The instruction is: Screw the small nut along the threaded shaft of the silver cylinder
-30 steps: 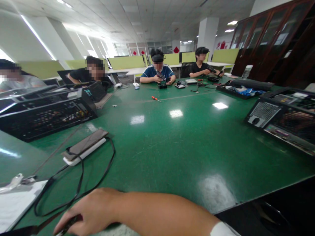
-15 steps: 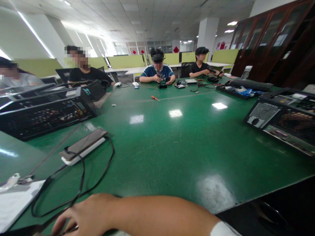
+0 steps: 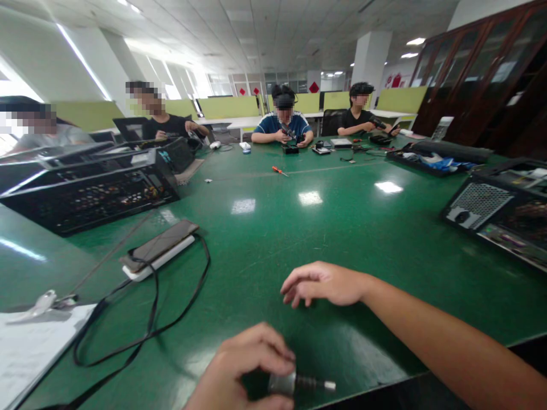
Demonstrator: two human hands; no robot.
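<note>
Near the table's front edge, my left hand [image 3: 241, 361] has its thumb and fingers closed around a metal cylinder with a ribbed shaft [image 3: 308, 382]. The shaft is dark with a pale tip and points right; part of the cylinder is hidden by my fingers. Farther forward and to the right, my right hand [image 3: 329, 286] hovers over the green table [image 3: 256, 239]. Its fingers are bent and apart, and nothing is in them.
To the left lie a phone-shaped slab on a white block [image 3: 164, 247], a black strap [image 3: 186, 313] and a clipboard with paper [image 3: 47, 341]. Open computer cases stand left [image 3: 106, 193] and right [image 3: 487, 205]. An orange screwdriver [image 3: 278, 171] lies farther back. Several people sit around the table.
My right hand has moved from the lower left to the middle right, its forearm now at the right. My left hand has come into view with the metal cylinder. The view has shifted slightly left.
</note>
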